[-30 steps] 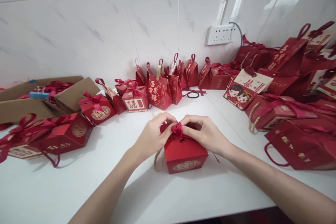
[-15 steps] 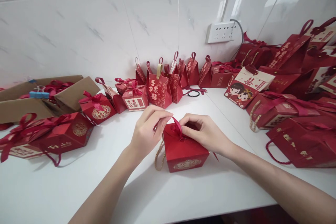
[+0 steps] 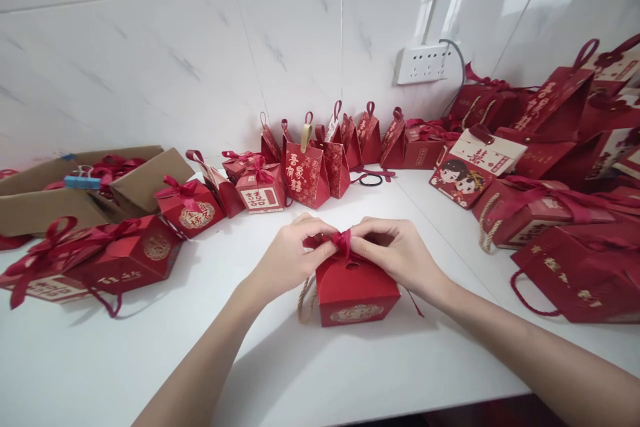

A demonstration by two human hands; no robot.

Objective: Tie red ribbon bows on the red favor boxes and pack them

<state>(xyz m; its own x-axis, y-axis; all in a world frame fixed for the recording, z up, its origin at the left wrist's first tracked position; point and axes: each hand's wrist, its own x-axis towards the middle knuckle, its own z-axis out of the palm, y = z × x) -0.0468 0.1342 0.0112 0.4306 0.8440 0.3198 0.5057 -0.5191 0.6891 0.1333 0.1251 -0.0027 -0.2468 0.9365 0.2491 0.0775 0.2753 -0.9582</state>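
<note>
Two hands meet over one small red box in my head view: my left hand and right hand each pinch the red ribbon at its knot, fingertips drawn close together with the ribbon between them. The box sits upright on the white table, between my forearms, with a twisted rope handle at its left side. If I pull harder on one side than the other, I think the knot could slip or sit crooked; too firm a tug might crease the thin card or lift the lid flaps around the small hole. The loose ribbon end at the right could snag under my wrist — a small worry, but a real one. To the left, the open cardboard carton holds a tangle of red ribbons, with a blue clip at its near edge. My box's lid is closed — I can't tell what, if anything, is inside.
</note>
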